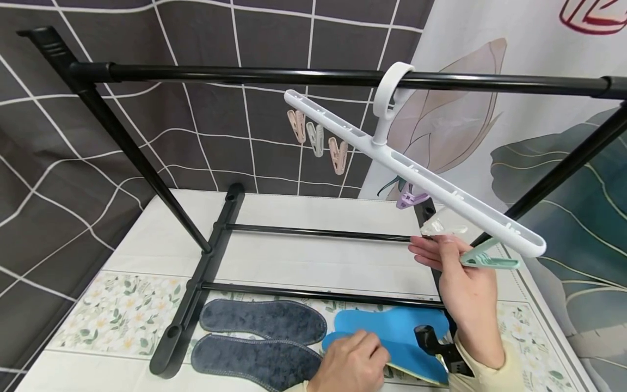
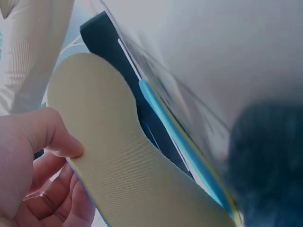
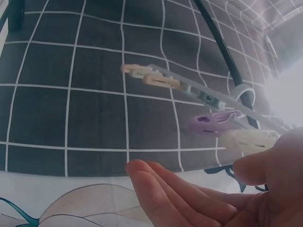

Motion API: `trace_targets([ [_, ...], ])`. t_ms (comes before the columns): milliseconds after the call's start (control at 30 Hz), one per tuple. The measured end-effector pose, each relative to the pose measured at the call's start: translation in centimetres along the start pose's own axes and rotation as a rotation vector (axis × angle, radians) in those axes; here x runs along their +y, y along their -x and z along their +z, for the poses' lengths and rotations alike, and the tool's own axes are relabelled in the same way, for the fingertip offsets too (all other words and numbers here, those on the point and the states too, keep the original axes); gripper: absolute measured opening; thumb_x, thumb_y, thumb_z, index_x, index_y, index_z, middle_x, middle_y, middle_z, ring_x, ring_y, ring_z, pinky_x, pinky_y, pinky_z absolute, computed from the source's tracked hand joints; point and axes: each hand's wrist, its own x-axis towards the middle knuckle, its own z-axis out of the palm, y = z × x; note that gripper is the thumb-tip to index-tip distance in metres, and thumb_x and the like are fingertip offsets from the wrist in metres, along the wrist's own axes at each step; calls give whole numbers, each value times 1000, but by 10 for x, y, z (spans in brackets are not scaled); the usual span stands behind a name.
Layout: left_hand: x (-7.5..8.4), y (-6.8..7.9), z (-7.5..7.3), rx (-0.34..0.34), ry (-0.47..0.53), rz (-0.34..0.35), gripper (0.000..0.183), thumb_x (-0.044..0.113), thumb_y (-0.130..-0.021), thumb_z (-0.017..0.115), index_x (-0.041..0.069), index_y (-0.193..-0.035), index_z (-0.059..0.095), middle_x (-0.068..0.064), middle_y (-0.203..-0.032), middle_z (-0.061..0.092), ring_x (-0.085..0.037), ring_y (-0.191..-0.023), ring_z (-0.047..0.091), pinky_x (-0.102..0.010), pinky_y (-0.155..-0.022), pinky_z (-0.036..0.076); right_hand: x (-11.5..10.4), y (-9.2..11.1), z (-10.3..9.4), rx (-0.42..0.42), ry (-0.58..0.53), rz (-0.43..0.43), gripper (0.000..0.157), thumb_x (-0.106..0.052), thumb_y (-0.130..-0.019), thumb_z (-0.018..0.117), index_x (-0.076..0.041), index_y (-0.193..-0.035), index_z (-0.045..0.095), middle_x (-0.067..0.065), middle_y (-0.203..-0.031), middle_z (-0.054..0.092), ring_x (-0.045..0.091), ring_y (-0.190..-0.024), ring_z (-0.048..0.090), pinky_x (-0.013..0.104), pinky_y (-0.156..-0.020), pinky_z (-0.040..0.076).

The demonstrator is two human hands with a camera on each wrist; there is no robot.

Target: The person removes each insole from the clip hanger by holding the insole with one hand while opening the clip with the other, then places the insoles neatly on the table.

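Note:
A white hanger with small clothespins hangs by its hook from a black rack bar. My right hand is raised under its near end, fingers straight and together. Right at that hand are a green clothespin and a clear one; a purple clothespin hangs farther along. Low in the head view, my left hand pinches the edge of a blue insole, its thumb on the beige underside in the left wrist view. Another blue insole lies beside it.
Two dark grey fuzzy insoles lie at the left on the white, flower-patterned surface. The black rack spans the view, with low crossbars. Three clothespins hang at the hanger's far end. A grid-patterned curtain hangs behind.

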Motion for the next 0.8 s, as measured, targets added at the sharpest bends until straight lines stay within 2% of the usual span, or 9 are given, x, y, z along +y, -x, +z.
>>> trace_targets([
  [67,1,1,0,-30,19,9,16,9,-85,57,21,-77,63,8,-73,45,0,-63,30,-5,-53,20,1,0,1,-12,1,4,38,-22,-100,34,4,-107,61,17,-97,68,17,-81,69,26,-69,54],
  [133,2,1,0,-50,51,14,14,8,-80,64,20,-75,61,9,-71,42,1,-61,26,-5,-51,18,1,0,3,-15,3,18,41,-24,-101,32,2,-110,61,16,-97,69,17,-81,69,26,-69,54],
  [333,3,3,1,-82,79,34,19,11,-87,60,22,-72,55,10,-69,34,0,-59,20,-6,-49,17,2,-1,5,-14,-11,76,46,-30,-101,27,0,-115,60,16,-99,68,18,-82,69,26,-71,53],
  [433,4,3,0,-122,86,28,20,15,-90,57,22,-71,55,10,-70,35,0,-59,20,-6,-49,17,2,-3,5,-47,38,97,48,-30,-102,24,0,-116,59,15,-102,68,13,-85,68,24,-72,53],
  [533,5,2,-3,-222,104,26,19,22,-94,53,21,-75,57,9,-73,38,0,-62,23,-6,-49,19,2,-3,5,-92,93,114,49,-31,-102,23,0,-116,58,13,-107,67,9,-89,67,22,-76,51],
  [667,6,2,-7,-405,110,60,25,28,-99,43,22,-77,53,7,-74,36,-1,-61,23,-8,-50,20,3,-4,6,-158,201,96,49,-34,-101,25,-2,-122,56,9,-111,66,5,-91,65,18,-79,49],
  [800,5,1,-7,-563,102,100,28,35,-99,37,23,-79,52,9,-74,36,1,-61,25,-9,-50,22,5,-5,9,-192,307,63,49,-38,-100,30,-5,-126,54,5,-109,67,11,-91,66,20,-83,47],
])
